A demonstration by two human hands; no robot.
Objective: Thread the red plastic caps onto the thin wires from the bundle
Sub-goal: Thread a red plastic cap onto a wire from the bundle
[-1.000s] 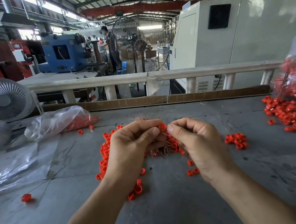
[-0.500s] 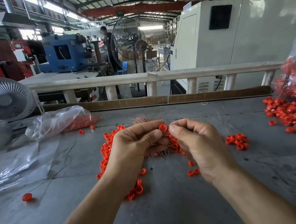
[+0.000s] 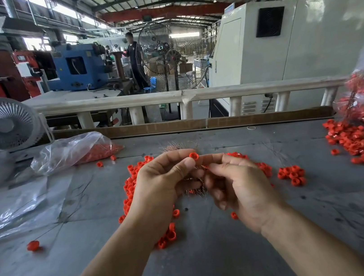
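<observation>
Head view: left hand (image 3: pixel 159 183) fingers pinch red cap (image 3: pixel 193 155); right hand (image 3: pixel 237 184) fingers curl, hiding wire bundle (image 3: pixel 179 147).

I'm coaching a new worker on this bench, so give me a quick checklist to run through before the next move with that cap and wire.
1. Cap held firmly: ok, left hand pinches it between thumb and forefinger.
2. Wire held by right hand: cannot tell, fingers are pinched near the cap but the wire is too thin to see.
3. Wire tip lined up with the cap's hole: cannot tell.
4. Wire bundle within reach: ok, just behind the hands.
5. Spare caps at hand: ok, scattered on the table.
</observation>
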